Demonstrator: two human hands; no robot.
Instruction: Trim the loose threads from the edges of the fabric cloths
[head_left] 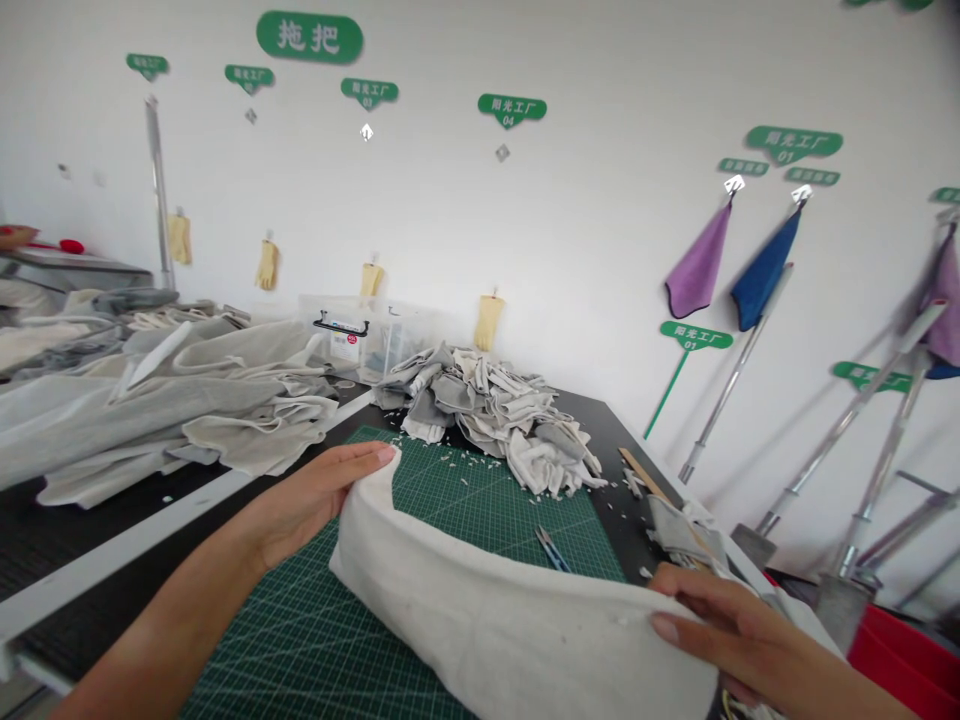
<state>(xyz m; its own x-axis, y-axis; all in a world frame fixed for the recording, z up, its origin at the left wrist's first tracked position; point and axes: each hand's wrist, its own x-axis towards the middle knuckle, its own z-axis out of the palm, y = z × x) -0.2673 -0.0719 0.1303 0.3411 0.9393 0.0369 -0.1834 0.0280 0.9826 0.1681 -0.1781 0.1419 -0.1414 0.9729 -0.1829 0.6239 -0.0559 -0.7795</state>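
Observation:
A long off-white piece of fabric (525,625) stretches between my two hands above the green cutting mat (300,620). My left hand (322,490) pinches its upper left corner between thumb and fingers. Toward the lower right, my right hand (712,620) grips the other end, with the thumb in front and fingers behind the edge. The fabric's lower edge sags toward the mat. Just behind its upper edge, small thread snips (553,550) with blue handles lie on the mat, touched by neither hand.
Beyond the mat rises a pile of grey and white fabric pieces (487,400) with small scraps around it. Larger cloths (187,390) heap up on the left. A clear plastic box (345,335) stands at the back. A wooden strip (649,475) lies along the right edge, near poles (739,375).

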